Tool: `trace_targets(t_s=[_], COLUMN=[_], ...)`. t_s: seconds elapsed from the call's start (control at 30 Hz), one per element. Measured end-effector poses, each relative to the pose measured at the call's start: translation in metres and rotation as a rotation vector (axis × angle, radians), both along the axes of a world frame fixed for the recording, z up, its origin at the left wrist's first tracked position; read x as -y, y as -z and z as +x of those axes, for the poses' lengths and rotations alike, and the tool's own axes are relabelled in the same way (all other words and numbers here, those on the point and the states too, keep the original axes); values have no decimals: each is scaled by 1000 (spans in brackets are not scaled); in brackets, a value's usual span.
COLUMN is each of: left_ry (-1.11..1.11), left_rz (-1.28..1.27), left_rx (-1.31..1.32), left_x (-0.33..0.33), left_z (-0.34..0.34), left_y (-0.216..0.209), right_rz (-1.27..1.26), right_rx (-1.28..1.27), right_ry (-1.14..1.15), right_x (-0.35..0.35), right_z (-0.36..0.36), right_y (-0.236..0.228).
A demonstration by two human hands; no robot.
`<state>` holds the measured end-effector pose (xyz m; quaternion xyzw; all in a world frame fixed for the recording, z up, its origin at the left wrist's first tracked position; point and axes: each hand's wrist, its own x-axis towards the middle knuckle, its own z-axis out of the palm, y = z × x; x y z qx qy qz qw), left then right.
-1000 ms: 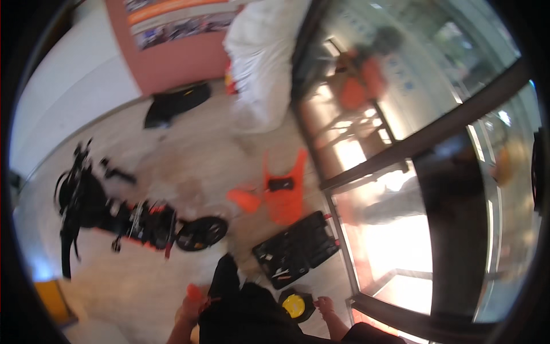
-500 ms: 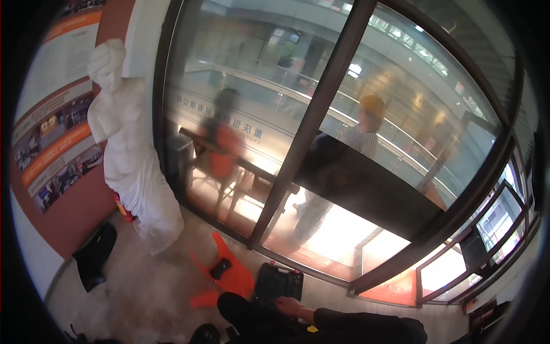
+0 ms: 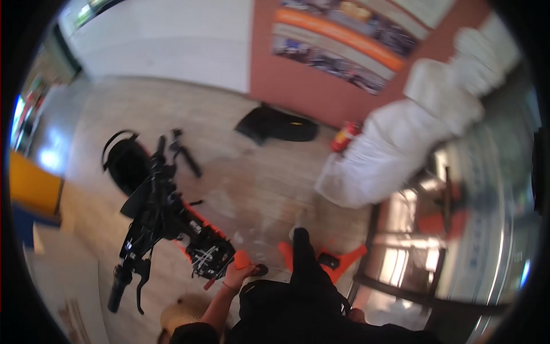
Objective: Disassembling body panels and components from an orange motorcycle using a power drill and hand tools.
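Observation:
My left hand [image 3: 234,276] is closed around a small orange object [image 3: 242,260], whose kind is too blurred to make out. It is beside the open rear end of a partly stripped two-wheeler [image 3: 209,252], where wires and a black housing lie bare. Handlebars with a black grip and brake lever [image 3: 141,281] reach toward the lower left. At the lower edge, beyond my dark-trousered leg [image 3: 303,258], a small part of my right hand [image 3: 356,315] shows; its fingers are hidden. An orange body panel [image 3: 346,264] with a black piece on it lies on the floor near my foot.
A black panel [image 3: 278,125] lies by the wall. Beside it stand a red fire extinguisher [image 3: 345,136] and a white statue [image 3: 395,137]. Glass doors [image 3: 424,246] are on the right. A pale box [image 3: 63,281] and a yellow block [image 3: 34,183] are at the left.
My view has swung left, bringing the two-wheeler and my left hand into sight. My right hand, earlier at the black tool case, now sits at the lower edge; the case is out of view.

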<state>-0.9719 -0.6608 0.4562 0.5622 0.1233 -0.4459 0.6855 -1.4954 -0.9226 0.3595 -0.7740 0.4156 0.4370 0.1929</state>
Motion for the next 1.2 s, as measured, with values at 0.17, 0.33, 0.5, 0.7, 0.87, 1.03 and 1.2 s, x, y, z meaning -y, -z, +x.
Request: trace_targets(t_s=[0.17, 0.33, 0.5, 0.7, 0.87, 1.03, 1.2], left_ry=[-237, -378, -538, -861, -1238, -813, -926], left_rz=[58, 103, -17, 66, 421, 948, 1139], left_rx=[-16, -160, -172, -89, -350, -737, -749], left_x=[64, 130, 182, 174, 166, 180, 183], left_z=[21, 15, 21, 18, -44, -53, 55], left_y=[-14, -32, -69, -79, -40, 46, 83], right_rz=[120, 418, 592, 620, 810, 912, 907], right_rx=[549, 756, 576, 344, 318, 269, 198], right_ry=[914, 809, 629, 4, -212, -311, -335], right_x=[213, 287, 332, 372, 301, 218, 203], right_z=[243, 419, 479, 563, 731, 860, 952], right_y=[-14, -54, -15, 49, 96, 108, 114])
